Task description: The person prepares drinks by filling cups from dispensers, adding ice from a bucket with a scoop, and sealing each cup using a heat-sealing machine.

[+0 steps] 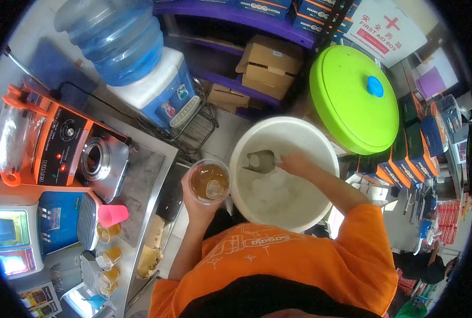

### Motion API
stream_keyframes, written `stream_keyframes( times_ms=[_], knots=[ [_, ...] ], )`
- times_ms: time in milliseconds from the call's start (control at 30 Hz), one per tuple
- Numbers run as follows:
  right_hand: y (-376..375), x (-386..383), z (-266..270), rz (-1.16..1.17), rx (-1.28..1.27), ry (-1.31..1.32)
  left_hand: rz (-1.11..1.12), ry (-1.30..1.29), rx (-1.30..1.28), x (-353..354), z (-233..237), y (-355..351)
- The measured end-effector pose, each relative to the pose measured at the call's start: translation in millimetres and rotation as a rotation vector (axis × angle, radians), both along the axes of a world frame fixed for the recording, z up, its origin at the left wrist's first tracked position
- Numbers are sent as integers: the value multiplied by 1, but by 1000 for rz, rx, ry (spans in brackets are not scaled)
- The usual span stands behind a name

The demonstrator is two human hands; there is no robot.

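My left hand [197, 208] is wrapped round a clear plastic cup [209, 182] of brown drink with ice in it, held beside the rim of a big white bucket [328, 159]. Inside that bucket lies a pile of ice [278, 196]. My right hand [295, 163] reaches in over the bucket and grips the handle of a metal scoop [262, 161]. Something pale shows in the scoop's bowl, too small to name surely. The scoop is above the ice.
A container with a green lid [352, 100] stands behind the bucket. At the left are a water dispenser [156, 90], a cup sealing machine [61, 143], a pink cup [113, 215] and several filled cups [108, 257] on a steel counter [146, 175]. A person [424, 266] is far right.
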State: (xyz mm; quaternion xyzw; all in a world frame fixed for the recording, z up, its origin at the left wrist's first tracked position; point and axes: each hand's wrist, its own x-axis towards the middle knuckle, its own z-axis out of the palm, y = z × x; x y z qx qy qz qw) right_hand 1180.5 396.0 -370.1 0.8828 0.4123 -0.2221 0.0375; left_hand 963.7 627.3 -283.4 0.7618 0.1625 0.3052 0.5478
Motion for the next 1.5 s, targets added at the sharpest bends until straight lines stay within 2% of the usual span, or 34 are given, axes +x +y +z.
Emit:
stream_keyframes(
  times_ms=[33,167,233,333,467,633,800,967,1067,1133,1300,1433,1500],
  knots=[
    [-6,-4,8,3,102,-5,-1,-3,2,2,1,1],
    [-33,-22,35,67,196,-11,6,12,42,5,2,5],
    [-47,-32,42,81,384,-46,8,11,51,8,4,5],
    [-63,-46,50,59,486,-88,24,45,111,8,9,6],
    [-84,-61,63,42,450,-247,-11,69,96,6,0,5],
    [-100,-82,136,24,582,-326,7,121,236,6,-8,0],
    [-86,-110,238,71,562,-391,-36,63,376,11,6,-15],
    [-79,-127,275,107,480,-465,-147,56,467,19,8,-32],
    [-84,-135,288,86,485,-512,-176,22,485,21,13,-45],
    [-91,-142,293,61,446,-616,-219,33,384,22,18,-51],
    [-113,-151,289,-52,475,-667,-242,6,296,24,32,-59],
    [-135,-137,240,-191,454,-709,-214,-28,176,25,33,-58],
    [-128,-129,204,-267,307,-563,-233,-81,106,25,33,-56]
  ],
)
